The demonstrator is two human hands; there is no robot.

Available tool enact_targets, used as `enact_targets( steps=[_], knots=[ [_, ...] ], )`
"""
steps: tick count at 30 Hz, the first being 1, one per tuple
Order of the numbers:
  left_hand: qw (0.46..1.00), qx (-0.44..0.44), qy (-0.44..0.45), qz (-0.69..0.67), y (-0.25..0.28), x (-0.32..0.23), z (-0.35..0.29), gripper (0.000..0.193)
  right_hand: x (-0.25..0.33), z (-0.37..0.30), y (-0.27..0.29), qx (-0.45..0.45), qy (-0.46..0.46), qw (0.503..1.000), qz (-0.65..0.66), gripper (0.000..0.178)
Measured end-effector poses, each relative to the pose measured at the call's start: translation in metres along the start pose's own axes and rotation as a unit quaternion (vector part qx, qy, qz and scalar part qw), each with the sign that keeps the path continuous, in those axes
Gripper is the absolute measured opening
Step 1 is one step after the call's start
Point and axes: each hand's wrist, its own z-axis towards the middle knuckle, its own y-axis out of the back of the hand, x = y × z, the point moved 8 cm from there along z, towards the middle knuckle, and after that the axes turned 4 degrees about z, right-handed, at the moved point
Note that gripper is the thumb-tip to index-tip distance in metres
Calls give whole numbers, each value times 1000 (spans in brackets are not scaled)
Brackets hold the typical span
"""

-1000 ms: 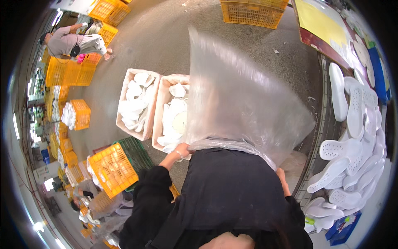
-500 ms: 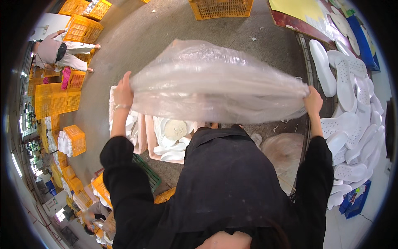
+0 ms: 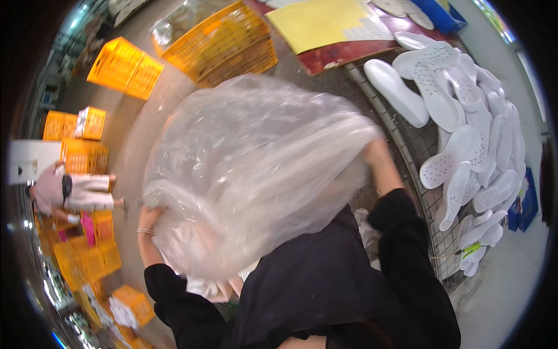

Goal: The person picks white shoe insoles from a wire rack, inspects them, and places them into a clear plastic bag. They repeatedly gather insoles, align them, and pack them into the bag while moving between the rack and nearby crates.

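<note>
A big clear plastic bag [image 3: 250, 157] is spread and puffed up in front of me, its surface smeared by motion. My left hand [image 3: 150, 217] is closed on its lower left edge, and the fingers lie partly behind the film. On the upper right, my right hand [image 3: 375, 152] grips a gathered corner of the same bag. Under the bag, a pinkish liner with white pieces [image 3: 209, 289] shows only in part; the plastic covers the remainder.
White insoles [image 3: 436, 102], several with small holes, are heaped on a wire-mesh table [image 3: 378, 99] to my right. A yellow sheet [image 3: 317, 26] lies on a red tabletop ahead. Orange crates [image 3: 224, 46] stand ahead and left. Another person [image 3: 75, 192] is at the far left.
My view has turned to the right. The bag went from stretched level between my hands to slanting, with my right hand higher and my left hand lower; it now covers the white pieces more.
</note>
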Motion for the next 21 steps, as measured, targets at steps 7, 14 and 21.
enact_targets(
  steps=[7,14,21],
  knots=[
    [969,208,-31,-131,-115,-181,156,47,110,149,-200,253,227,924,-175,29],
    [815,313,-46,486,-162,-357,241,45,467,292,0,-9,542,611,-577,33],
    [812,276,-174,484,-249,-408,303,55,545,459,213,-216,316,474,-793,29]
  ],
)
